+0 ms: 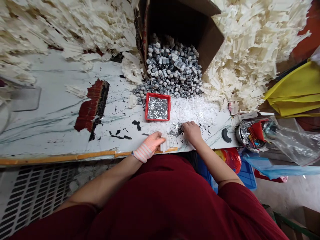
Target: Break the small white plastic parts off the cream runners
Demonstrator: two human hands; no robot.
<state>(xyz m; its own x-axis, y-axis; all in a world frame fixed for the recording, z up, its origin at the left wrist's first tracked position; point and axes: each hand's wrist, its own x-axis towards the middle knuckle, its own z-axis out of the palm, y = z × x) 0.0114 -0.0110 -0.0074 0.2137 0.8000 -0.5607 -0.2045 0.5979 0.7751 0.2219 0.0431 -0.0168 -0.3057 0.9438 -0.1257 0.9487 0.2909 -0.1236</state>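
My left hand (148,146), in a striped orange-and-white glove, pinches a white plastic part (163,146) at the table's front edge. My bare right hand (192,133) is closed, its fingertips down at a small heap of metal pins (178,127); what lies between them is too small to make out. More loose pins (172,134) are scattered between the two hands. Just beyond them stands a red tray (157,119) filled with shiny metal pins (157,108). Small white translucent pieces (192,110) spread over the table to its right.
A tipped cardboard box (211,46) spills small grey-and-white motors (175,66) behind the tray. Cream plastic parts are heaped at left (75,26) and right (247,50). A metal bowl (240,133) of small parts stands at right. The marbled tabletop (55,123) has torn patches.
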